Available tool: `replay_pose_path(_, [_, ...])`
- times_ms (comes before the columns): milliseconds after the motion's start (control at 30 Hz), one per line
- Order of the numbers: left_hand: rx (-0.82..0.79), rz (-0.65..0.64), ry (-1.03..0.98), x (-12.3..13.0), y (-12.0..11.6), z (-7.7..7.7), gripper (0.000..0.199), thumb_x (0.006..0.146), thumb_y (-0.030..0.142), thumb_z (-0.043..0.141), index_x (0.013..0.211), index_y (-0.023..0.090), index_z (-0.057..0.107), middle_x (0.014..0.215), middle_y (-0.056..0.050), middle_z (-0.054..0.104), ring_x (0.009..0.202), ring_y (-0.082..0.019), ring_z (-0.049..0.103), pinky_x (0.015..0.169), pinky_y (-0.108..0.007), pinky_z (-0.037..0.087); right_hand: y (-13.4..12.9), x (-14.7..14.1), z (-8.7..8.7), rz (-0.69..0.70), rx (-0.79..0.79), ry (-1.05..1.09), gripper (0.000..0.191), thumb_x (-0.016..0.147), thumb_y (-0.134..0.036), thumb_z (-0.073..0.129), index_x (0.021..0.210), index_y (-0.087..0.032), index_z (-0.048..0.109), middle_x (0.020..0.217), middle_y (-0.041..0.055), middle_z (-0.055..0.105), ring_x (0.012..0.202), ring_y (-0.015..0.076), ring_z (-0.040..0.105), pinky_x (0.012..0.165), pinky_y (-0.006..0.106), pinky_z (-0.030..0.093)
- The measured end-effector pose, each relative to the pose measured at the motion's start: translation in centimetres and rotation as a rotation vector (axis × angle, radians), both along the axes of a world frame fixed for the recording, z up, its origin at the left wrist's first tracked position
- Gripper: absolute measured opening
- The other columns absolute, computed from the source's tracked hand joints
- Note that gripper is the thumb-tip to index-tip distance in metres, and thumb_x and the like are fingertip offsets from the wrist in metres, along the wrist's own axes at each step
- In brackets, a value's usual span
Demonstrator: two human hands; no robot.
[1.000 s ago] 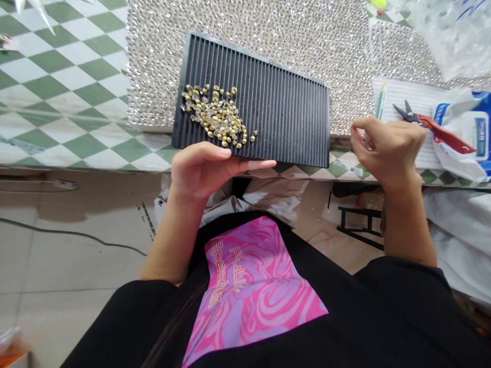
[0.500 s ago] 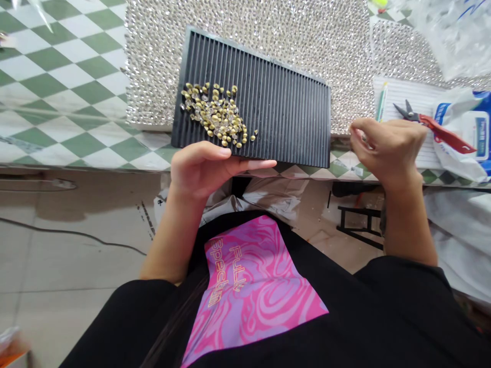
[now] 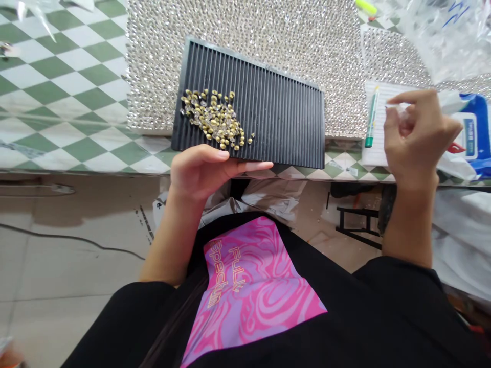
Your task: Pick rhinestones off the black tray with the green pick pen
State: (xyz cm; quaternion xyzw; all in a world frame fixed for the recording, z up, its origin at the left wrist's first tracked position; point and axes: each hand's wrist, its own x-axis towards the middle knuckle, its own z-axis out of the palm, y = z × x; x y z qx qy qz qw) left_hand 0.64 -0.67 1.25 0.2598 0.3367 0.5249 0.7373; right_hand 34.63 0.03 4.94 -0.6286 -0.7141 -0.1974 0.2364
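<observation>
My left hand (image 3: 203, 168) grips the near edge of a black ridged tray (image 3: 284, 117), thumb above and fingers beneath. The tray is tilted, its far edge lying over a sparkling sheet. A pile of small gold-backed clear rhinestones (image 3: 217, 120) rests on its left half, with some lying apart at the pile's right. Off to the right, clear of the tray, my right hand (image 3: 418, 138) is closed with thumb and fingertips curled together over a white pad. Whatever sits between those fingers is too small to make out.
A sheet dense with silvery stones (image 3: 245, 25) covers much of the green-and-white checked table (image 3: 69, 82). At right are a green marker (image 3: 372, 117) on the white pad (image 3: 376, 156), a blue-white wipes pack (image 3: 481, 133), a red tool handle (image 3: 455, 148) and clear plastic bags (image 3: 448, 41).
My right hand has moved right and now covers most of the red-handled cutters. The marker shows in full. The tray, still in my left hand, has shifted only slightly in view.
</observation>
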Motion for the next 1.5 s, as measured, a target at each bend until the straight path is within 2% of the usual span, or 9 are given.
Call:
replay_pose_path(200, [0.001, -0.019, 0.022, -0.1, 0.1, -0.1, 0.013, 0.061, 0.015, 0.063, 0.052, 0.021, 0.055, 0.071, -0.002, 0.073, 0.087, -0.029, 0.075, 0.077, -0.053, 0.068, 1.7, 3.0, -1.1, -0.012, -0.007, -0.056, 0.045, 0.092, -0.013, 0.036, 0.128, -0.014, 0.063, 0.102, 0.0151, 0.068, 0.088, 0.024, 0.058, 0.082, 0.04, 0.041])
replay_pose_path(367, [0.022, -0.034, 0.03, -0.1, 0.3, -0.5, 0.013, 0.062, 0.019, 0.063, 0.053, 0.021, 0.054, 0.071, -0.003, 0.073, 0.088, -0.031, 0.075, 0.078, -0.056, 0.068, 2.9, 4.9, -3.3, -0.273, 0.012, -0.144, 0.039, 0.081, -0.015, 0.061, 0.116, -0.023, 0.075, 0.113, 0.0175, 0.065, 0.108, 0.0362, 0.048, 0.095, 0.059, 0.034])
replay_pose_path(467, [0.012, -0.027, 0.02, -0.1, 0.3, -0.5, 0.015, 0.059, 0.019, 0.065, 0.052, 0.021, 0.052, 0.067, -0.002, 0.072, 0.081, -0.03, 0.074, 0.075, -0.055, 0.068, 2.2, 4.7, -2.8, -0.156, -0.013, -0.147, 0.044, 0.082, -0.017, 0.065, 0.125, -0.027, 0.071, 0.126, 0.0161, 0.061, 0.115, 0.0362, 0.044, 0.101, 0.061, 0.033])
replay_pose_path(600, [0.011, -0.032, 0.032, -0.2, 0.2, -0.5, 0.014, 0.063, 0.018, 0.063, 0.053, 0.022, 0.054, 0.065, -0.001, 0.071, 0.086, -0.031, 0.075, 0.082, -0.059, 0.067, 1.8, 4.2, -1.6, 0.035, -0.161, -0.163, 0.027, 0.089, -0.021, 0.064, 0.113, -0.026, 0.074, 0.112, 0.0128, 0.063, 0.111, 0.0306, 0.046, 0.1, 0.049, 0.04])
replay_pose_path(767, [0.039, -0.089, 0.028, -0.3, 0.2, -0.3, 0.009, 0.065, 0.018, 0.062, 0.057, 0.022, 0.061, 0.078, 0.001, 0.078, 0.09, -0.029, 0.076, 0.078, -0.051, 0.071, 2.8, 3.9, -1.3, 0.045, -0.307, -0.175, 0.023, 0.089, -0.021, 0.063, 0.11, -0.024, 0.071, 0.103, 0.0115, 0.063, 0.108, 0.0279, 0.046, 0.099, 0.046, 0.04])
replay_pose_path(1067, [0.051, -0.089, 0.07, -0.3, 0.4, -0.4, 0.004, 0.062, 0.022, 0.069, 0.062, 0.022, 0.065, 0.079, -0.002, 0.078, 0.084, -0.027, 0.076, 0.075, -0.043, 0.071, 2.5, 3.8, -1.0, 0.084, -0.323, -0.313, 0.017, 0.098, -0.02, 0.05, 0.102, -0.024, 0.065, 0.102, 0.0106, 0.063, 0.108, 0.0257, 0.046, 0.095, 0.044, 0.036])
replay_pose_path(1300, [-0.045, -0.046, 0.043, -0.2, 0.5, -0.4, 0.012, 0.064, 0.02, 0.064, 0.057, 0.02, 0.055, 0.072, -0.006, 0.073, 0.081, -0.031, 0.075, 0.09, -0.064, 0.062, 2.8, 3.6, 0.3, 0.103, -0.376, -0.519, 0.03, 0.104, -0.02, 0.038, 0.095, -0.018, 0.067, 0.09, 0.0083, 0.062, 0.103, 0.023, 0.051, 0.092, 0.039, 0.041])
replay_pose_path(1400, [-0.102, -0.046, -0.011, -0.1, 0.5, 0.0, 0.012, 0.065, 0.013, 0.062, 0.057, 0.019, 0.055, 0.072, -0.005, 0.073, 0.08, -0.03, 0.075, 0.093, -0.066, 0.06, 2.8, 4.2, 0.8, 0.105, -0.36, -0.592, 0.043, 0.106, -0.02, 0.029, 0.09, -0.016, 0.069, 0.082, 0.0087, 0.062, 0.096, 0.0215, 0.052, 0.088, 0.037, 0.041])
replay_pose_path(1500, [-0.136, -0.027, -0.026, 0.0, 0.4, 0.3, 0.017, 0.067, 0.011, 0.063, 0.055, 0.019, 0.055, 0.07, -0.004, 0.072, 0.082, -0.028, 0.074, 0.095, -0.065, 0.059, 2.7, 5.4, 0.7, 0.166, -0.313, -0.615, 0.037, 0.105, -0.02, 0.036, 0.099, -0.019, 0.072, 0.081, 0.008, 0.063, 0.092, 0.0204, 0.05, 0.086, 0.037, 0.039])
